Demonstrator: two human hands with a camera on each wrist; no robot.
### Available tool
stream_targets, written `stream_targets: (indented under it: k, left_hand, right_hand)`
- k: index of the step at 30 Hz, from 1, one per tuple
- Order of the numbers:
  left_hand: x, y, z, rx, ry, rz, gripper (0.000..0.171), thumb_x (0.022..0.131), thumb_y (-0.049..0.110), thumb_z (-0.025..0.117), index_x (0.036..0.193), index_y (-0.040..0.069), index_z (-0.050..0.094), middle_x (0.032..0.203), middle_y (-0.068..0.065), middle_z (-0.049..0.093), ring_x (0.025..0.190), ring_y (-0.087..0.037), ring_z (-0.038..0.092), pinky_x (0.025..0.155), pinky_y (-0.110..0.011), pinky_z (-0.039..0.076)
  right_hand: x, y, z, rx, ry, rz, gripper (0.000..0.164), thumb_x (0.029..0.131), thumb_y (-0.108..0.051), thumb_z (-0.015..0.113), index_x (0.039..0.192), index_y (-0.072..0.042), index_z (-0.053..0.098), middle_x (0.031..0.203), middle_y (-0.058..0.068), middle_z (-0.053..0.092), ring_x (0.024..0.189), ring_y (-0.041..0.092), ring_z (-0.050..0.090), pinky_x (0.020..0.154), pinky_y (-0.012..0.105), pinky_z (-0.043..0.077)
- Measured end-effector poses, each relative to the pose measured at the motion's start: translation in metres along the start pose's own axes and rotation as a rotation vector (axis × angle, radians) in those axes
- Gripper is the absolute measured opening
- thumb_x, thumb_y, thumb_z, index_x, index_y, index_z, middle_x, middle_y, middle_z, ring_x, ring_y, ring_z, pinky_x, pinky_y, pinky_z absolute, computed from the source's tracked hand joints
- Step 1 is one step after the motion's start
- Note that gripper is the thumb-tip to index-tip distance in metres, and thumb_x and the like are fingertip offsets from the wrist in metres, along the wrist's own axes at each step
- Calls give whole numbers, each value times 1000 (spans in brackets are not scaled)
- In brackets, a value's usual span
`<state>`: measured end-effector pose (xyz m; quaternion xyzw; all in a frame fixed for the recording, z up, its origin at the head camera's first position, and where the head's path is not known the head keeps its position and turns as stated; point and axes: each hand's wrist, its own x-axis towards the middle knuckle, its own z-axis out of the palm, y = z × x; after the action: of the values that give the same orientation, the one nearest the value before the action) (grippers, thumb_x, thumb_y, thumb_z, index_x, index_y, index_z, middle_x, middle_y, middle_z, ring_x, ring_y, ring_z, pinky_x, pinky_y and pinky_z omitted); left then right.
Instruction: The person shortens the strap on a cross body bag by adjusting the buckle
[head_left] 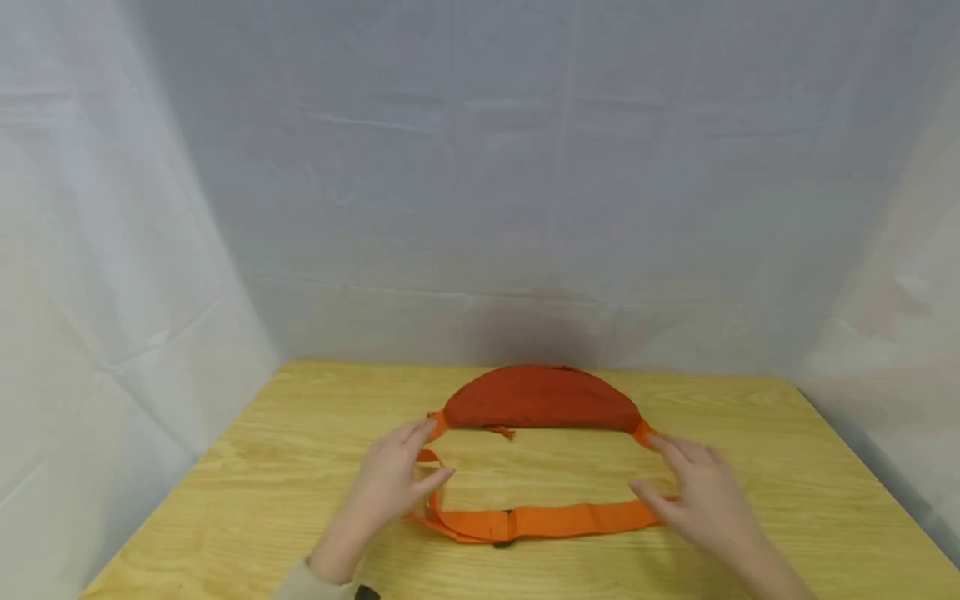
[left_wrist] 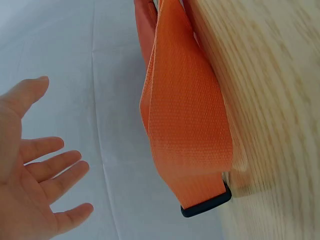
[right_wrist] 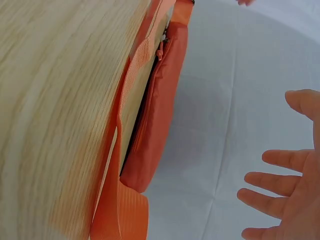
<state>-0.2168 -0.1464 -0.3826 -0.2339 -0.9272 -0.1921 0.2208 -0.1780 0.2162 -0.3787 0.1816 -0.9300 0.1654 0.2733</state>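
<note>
A red-orange waist bag lies on the wooden table, its curved side toward the back wall. Its orange strap loops round in front, with a twisted fold at the left. A dark slider buckle shows on the strap in the left wrist view. My left hand is spread over the bag's left end, and my right hand over its right end. Both wrist views show straight, parted fingers with nothing held, apart from the bag. A zipper pull hangs along the bag's edge.
The pale wood table ends at the back against a grey-white sheet. More white sheeting closes off the left, and the right side is draped too. A sleeve cuff covers the left wrist.
</note>
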Motion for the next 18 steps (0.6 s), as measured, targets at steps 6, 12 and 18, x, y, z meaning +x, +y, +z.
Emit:
stream_targets:
  k: [6, 12, 18]
  left_hand:
    - [2, 3, 3, -21, -17, 61, 57, 75, 36, 68, 117, 1, 55, 115, -11, 55, 103, -26, 52, 85, -40, 40]
    - [3, 7, 6, -46, -106, 65, 56, 78, 41, 64, 118, 4, 54, 115, -9, 55, 104, -25, 51, 85, -43, 39]
    - [4, 7, 11, -79, -176, 93, 59, 81, 49, 56, 120, 5, 53, 117, -9, 54, 105, -25, 51, 86, -40, 39]
  right_hand:
    - [4, -6, 7, 16, -50, -11, 53, 74, -40, 68, 112, -4, 58, 107, 10, 59, 100, 29, 52, 85, 55, 30]
    - [8, -12, 10, 59, -93, -6, 53, 75, -41, 67, 114, -6, 58, 110, 8, 58, 100, 29, 52, 85, 56, 30]
    - [11, -15, 17, 68, -122, -8, 53, 73, -39, 69, 115, -8, 58, 111, 6, 58, 101, 29, 51, 84, 56, 31]
